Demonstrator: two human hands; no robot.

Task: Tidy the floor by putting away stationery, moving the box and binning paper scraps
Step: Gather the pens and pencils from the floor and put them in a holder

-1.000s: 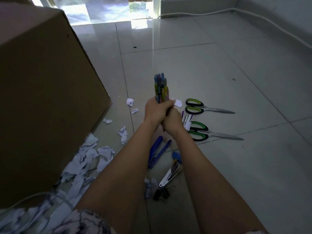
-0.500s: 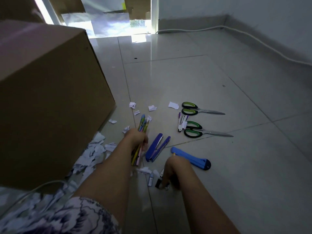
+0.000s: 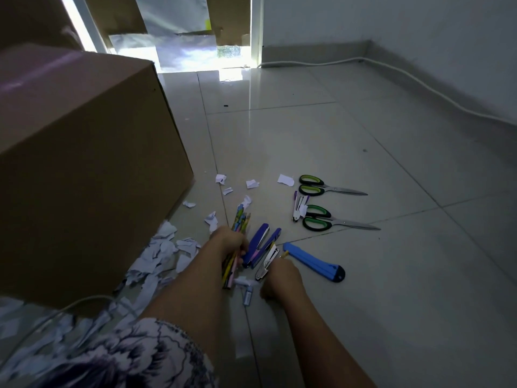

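Since half a second ago the right hand (image 3: pixel 281 278) has lifted a silver stapler (image 3: pixel 267 261), fingers closed on it. Just left, the left hand (image 3: pixel 230 240) clamps the pencil bundle (image 3: pixel 237 239), freeing the floor. Farther right lie scissors (image 3: pixel 330 187); paper scraps (image 3: pixel 165 250) hug the box (image 3: pixel 84 163).

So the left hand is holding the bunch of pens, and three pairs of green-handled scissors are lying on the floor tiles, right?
Not quite. The head view shows two pairs of green-handled scissors, not three: one pair farther away and another pair nearer, both lying on the floor tiles. The rest holds: the left hand is holding the bunch of pens.
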